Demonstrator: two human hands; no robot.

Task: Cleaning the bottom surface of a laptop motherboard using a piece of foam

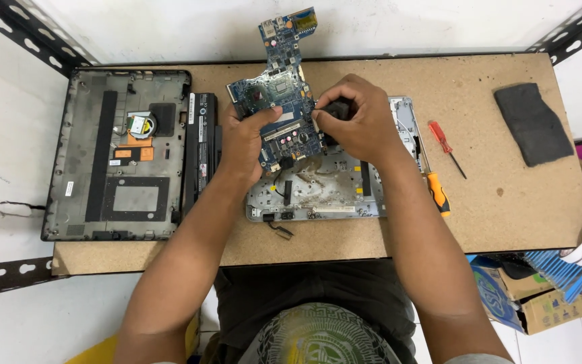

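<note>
My left hand [242,138] grips the left edge of a blue laptop motherboard [279,87], holding it tilted up above the grey laptop chassis [331,192]. My right hand [362,118] is closed on a small black part [337,108] at the board's right edge. The board's far end sticks out past the table's back edge. The chassis under it is dusty and partly hidden by both hands.
A dark laptop bottom cover [116,155] lies at the left with a black battery [201,145] beside it. Two screwdrivers, red [446,145] and orange-handled [437,192], lie right of the chassis. A dark cloth [532,123] sits far right. Cardboard boxes [540,296] stand below the table.
</note>
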